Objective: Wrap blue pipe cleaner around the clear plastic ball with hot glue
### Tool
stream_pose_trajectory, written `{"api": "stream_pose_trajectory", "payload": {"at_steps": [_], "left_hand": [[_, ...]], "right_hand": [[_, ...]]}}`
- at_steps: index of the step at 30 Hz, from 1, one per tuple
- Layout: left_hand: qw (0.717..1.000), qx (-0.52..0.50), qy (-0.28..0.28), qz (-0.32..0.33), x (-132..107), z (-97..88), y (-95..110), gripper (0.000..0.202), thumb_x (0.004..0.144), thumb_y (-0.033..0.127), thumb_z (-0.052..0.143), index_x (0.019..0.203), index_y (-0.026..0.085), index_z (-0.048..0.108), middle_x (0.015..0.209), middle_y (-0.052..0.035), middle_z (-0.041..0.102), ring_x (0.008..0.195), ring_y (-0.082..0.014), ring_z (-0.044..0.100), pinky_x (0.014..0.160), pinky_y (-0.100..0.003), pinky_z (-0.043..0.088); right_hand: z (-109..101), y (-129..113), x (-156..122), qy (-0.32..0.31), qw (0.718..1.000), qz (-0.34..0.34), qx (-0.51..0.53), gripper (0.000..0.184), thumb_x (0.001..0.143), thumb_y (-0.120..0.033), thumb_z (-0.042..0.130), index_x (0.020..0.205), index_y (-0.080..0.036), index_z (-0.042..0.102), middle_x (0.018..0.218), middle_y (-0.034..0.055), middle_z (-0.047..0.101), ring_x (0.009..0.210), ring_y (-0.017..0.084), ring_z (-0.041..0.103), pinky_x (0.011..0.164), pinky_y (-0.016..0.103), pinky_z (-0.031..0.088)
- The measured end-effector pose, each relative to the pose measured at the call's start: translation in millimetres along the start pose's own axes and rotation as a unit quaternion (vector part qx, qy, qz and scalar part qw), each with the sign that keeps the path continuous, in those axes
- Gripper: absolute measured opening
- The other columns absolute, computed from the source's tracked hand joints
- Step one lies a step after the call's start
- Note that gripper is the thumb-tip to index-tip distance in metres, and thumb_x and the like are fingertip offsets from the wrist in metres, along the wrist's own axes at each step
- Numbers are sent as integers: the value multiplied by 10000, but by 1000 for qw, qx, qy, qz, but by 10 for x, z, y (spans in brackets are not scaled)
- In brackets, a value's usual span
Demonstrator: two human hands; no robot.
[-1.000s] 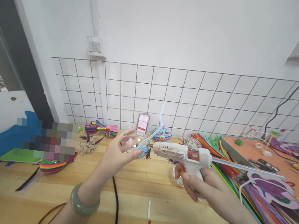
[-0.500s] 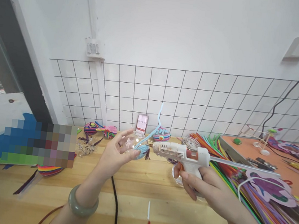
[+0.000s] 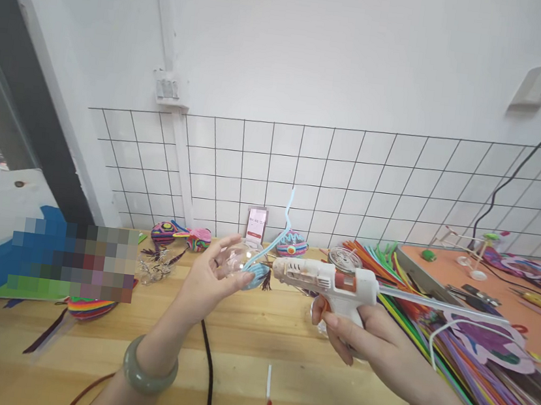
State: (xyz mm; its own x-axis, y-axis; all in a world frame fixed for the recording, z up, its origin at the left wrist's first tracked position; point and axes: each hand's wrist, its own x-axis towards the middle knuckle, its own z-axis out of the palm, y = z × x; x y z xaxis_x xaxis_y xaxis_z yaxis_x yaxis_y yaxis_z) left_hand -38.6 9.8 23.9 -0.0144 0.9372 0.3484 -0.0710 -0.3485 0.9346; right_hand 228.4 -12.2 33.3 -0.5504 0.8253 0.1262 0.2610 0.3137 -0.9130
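Note:
My left hand (image 3: 209, 280) is raised over the wooden table (image 3: 242, 350), fingers curled round a clear plastic ball (image 3: 236, 259) partly wrapped in light blue pipe cleaner (image 3: 281, 225), whose loose end curls upward. My right hand (image 3: 357, 335) grips a white hot glue gun (image 3: 330, 282) by its handle, a finger on the orange trigger. The gun's nozzle points left and touches or nearly touches the blue wrapping on the ball. A glue stick juts from the gun's back end toward the right.
A big pile of coloured pipe cleaners (image 3: 436, 334) lies at the right, beside an orange mat (image 3: 488, 275) with small crafts. Finished wrapped ornaments (image 3: 182, 234) and a small timer (image 3: 256, 224) stand along the wire grid wall. A black pipe cleaner (image 3: 209, 359) lies near the front.
The glue gun's nozzle has moved slightly left, closer to the ball. My left hand has kept its hold almost unmoved.

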Motion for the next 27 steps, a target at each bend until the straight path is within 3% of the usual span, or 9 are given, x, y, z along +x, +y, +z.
{"api": "stream_pose_trajectory", "payload": {"at_steps": [9, 19, 27], "left_hand": [[1000, 14, 12, 0, -7, 16, 4, 715, 600, 320, 834, 1235, 183, 537, 1242, -147, 625, 1186, -325, 582, 985, -450, 488], [1000, -4, 0, 1, -6, 6, -8, 712, 620, 294, 831, 1248, 180, 515, 1237, -149, 623, 1200, -310, 573, 988, -428, 489], [1000, 0, 12, 3, 6, 8, 9, 706, 605, 311, 835, 1233, 180, 539, 1254, -152, 615, 1226, -317, 551, 1023, -453, 458]], "right_hand": [[35, -30, -6, -8, 1000, 8, 6, 368, 943, -526, 434, 943, -171, 527, 541, -58, 432, 549, 131, 395, 593, 286, 348], [-19, -13, -17, 2, 1000, -4, -20, 347, 947, -519, 430, 810, -210, 509, 557, -27, 495, 612, 162, 465, 655, 301, 384], [-31, 20, -4, 0, 1000, 3, -17, 365, 942, -540, 430, 849, -201, 528, 553, -31, 482, 590, 159, 457, 621, 294, 394]]}}
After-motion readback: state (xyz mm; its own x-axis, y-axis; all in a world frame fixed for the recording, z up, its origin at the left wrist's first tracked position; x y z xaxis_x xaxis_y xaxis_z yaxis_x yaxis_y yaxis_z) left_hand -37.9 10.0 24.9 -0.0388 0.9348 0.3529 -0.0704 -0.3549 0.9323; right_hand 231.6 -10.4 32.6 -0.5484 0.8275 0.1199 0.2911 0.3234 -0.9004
